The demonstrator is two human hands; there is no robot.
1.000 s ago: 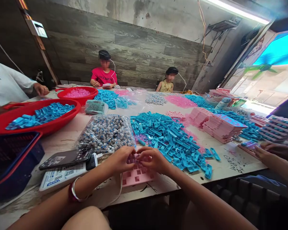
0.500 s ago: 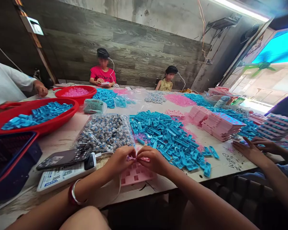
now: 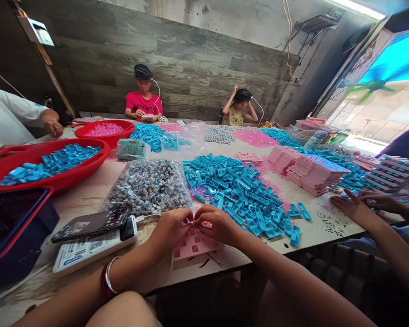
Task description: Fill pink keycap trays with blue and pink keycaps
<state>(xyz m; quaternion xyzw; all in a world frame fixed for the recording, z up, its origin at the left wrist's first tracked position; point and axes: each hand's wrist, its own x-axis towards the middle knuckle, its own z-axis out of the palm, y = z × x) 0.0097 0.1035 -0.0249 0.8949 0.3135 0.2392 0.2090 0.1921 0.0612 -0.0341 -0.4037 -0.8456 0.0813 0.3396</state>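
My left hand (image 3: 173,228) and my right hand (image 3: 215,223) meet fingertip to fingertip over a pink plate with square holes (image 3: 197,244) at the table's front edge. The fingers of both are pinched together, and what lies between them is too small and hidden to name. Just behind them is a large pile of blue plastic trays (image 3: 238,193), with small clear pink pieces (image 3: 202,191) among it. A clear bag of small grey and blue parts (image 3: 150,186) lies behind my left hand.
A phone (image 3: 88,225) rests on a white power bank (image 3: 88,254) at left, beside a dark basket (image 3: 20,227) and a red basin (image 3: 88,168). Stacked pink plates (image 3: 313,175) stand right. A neighbour's hands (image 3: 357,211) work at right; other people sit across the table.
My hands stay together over the pink plate, with only slight finger movement. Across the table, the person in yellow has raised both arms to the head. The view has shifted slightly.
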